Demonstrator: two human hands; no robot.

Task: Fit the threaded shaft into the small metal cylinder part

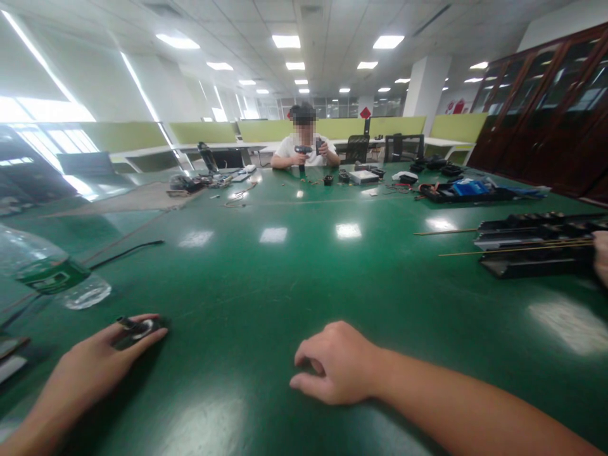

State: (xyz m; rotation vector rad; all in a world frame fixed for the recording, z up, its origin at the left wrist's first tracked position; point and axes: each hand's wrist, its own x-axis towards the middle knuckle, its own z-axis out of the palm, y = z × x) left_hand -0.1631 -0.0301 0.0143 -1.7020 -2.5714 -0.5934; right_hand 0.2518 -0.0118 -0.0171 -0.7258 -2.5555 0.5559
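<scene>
- Head view, far left: a clear bottle (53, 273) with a green label lies tilted, its end cut off by the frame edge; below it a flat item (13, 364) is cropped too and hard to identify.
- Left hand (152, 322): thumb and fingers pinch a small dark part (137, 327) just above or on the green table (266, 285); which, I cannot tell. The fingers cover some of it, and its details blur.
- Beyond that hand, a black cable (126, 254) runs from behind the bottle, partly hidden by it.
- Farther back, a jumble of dark parts (187, 183) is too small to sort out.
- Middle, far side: a co-worker (284, 155) holds up a dark tool (303, 152).
- Right hand (335, 364): loosely curled near the tabletop, thumb parted from the fingers, palm out of sight.
- Right, far side: a black tray (446, 196) with something blue in it.
- Nearer, black rails (517, 266) and thin rods (458, 254) stretch rightward; another hand (601, 253), cut off at the edge, hides their ends, its grip unclear.
</scene>
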